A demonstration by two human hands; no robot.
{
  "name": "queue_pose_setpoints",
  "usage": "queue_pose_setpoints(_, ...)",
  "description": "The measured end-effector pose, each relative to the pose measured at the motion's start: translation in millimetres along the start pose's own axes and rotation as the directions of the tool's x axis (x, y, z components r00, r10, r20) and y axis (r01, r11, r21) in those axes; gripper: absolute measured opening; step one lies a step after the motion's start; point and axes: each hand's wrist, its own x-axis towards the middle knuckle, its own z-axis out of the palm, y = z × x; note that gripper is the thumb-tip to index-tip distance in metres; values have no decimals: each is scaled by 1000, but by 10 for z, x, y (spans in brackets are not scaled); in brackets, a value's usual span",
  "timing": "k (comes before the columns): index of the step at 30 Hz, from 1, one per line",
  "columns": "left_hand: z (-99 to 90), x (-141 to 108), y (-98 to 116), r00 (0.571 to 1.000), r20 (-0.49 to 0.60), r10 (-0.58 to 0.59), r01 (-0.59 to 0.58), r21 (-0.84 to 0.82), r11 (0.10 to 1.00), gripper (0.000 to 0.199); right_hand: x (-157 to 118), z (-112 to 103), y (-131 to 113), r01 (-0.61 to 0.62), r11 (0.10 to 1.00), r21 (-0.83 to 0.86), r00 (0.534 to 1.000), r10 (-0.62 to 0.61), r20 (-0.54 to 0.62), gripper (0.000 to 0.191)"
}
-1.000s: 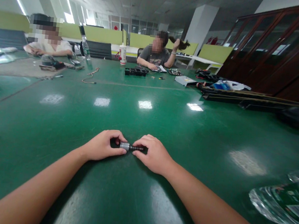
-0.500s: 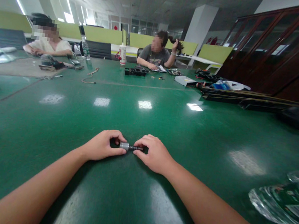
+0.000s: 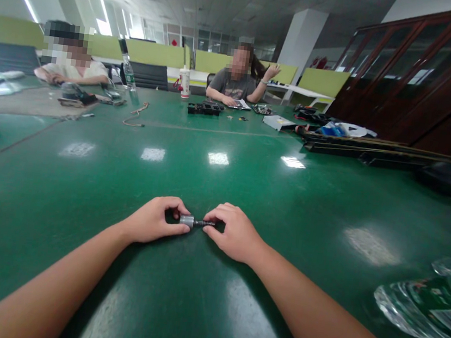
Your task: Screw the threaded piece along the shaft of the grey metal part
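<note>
A silver metal cylinder [image 3: 187,220] lies level just above or on the green tabletop, with a dark ridged shaft [image 3: 199,223] projecting from its right end. My left hand [image 3: 158,219] curls around the cylinder's left side, thumb below and fingers above. Across from it, my right hand [image 3: 232,231] pinches the free end of the shaft between thumb and fingers. Cylinder and shaft run in one line between the two hands. My fingers cover part of both ends, so the shaft's tip is partly hidden.
A large plastic water bottle [image 3: 426,309] lies at the right. Farther back sit a black device [image 3: 204,109], a cord [image 3: 136,114], a white-grey box [image 3: 279,122] and long black rails [image 3: 376,149]. Two people sit across the green table [image 3: 183,175].
My right hand has shifted very slightly right along the shaft; the left hand stays put. Across the table, a co-worker's raised hand has moved outward with their hair.
</note>
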Motion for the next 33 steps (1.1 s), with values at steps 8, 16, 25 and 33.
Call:
queue_pose_setpoints(8, -9, -2, 16, 1000, 3, -3, 3, 1, 1000, 25, 3, -15, 12, 1, 1000, -7, 1000, -1, -11, 7)
queue_pose_setpoints(16, -20, -13, 27, 1000, 1, -11, 11, -1, 1000, 25, 3, -38, 33, 4, 1000, -19, 1000, -4, -12, 7)
queue_pose_setpoints(25, -18, -4, 17, 1000, 0, -4, 4, -1, 1000, 25, 4, -64, 53, 9, 1000, -30, 1000, -9, -16, 6)
queue_pose_setpoints(33, -19, -16, 4, 1000, -9, -5, 5, 1, 1000, 25, -16, -183, 107, -110, 989, -99, 994, 107, -33, 10)
